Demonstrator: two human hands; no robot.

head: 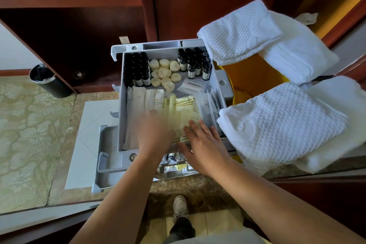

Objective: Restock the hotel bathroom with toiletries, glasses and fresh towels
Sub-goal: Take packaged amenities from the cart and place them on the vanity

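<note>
A grey cart tray [121, 93] holds toiletries. Small dark bottles [136, 69] stand at its back left, and more dark bottles [195, 64] at the back right. Round wrapped soaps [164, 74] lie between them. Cream and white sachets [178, 109] fill the front half. My left hand [154, 134] is blurred and rests over the sachets near the tray's front; whether it holds any I cannot tell. Spread flat on the yellow sachets just to its right is my right hand [204, 144], fingers straight. Folded white towels [281, 125] lie on the cart's right side, with more folded towels [247, 31] behind.
A yellow bag [251, 77] opens between the towel stacks. A black waste bin [47, 81] stands on the floor at left, beside dark wooden cabinets [79, 25]. Patterned carpet [29, 134] covers the left floor. My shoe [179, 207] is below the cart.
</note>
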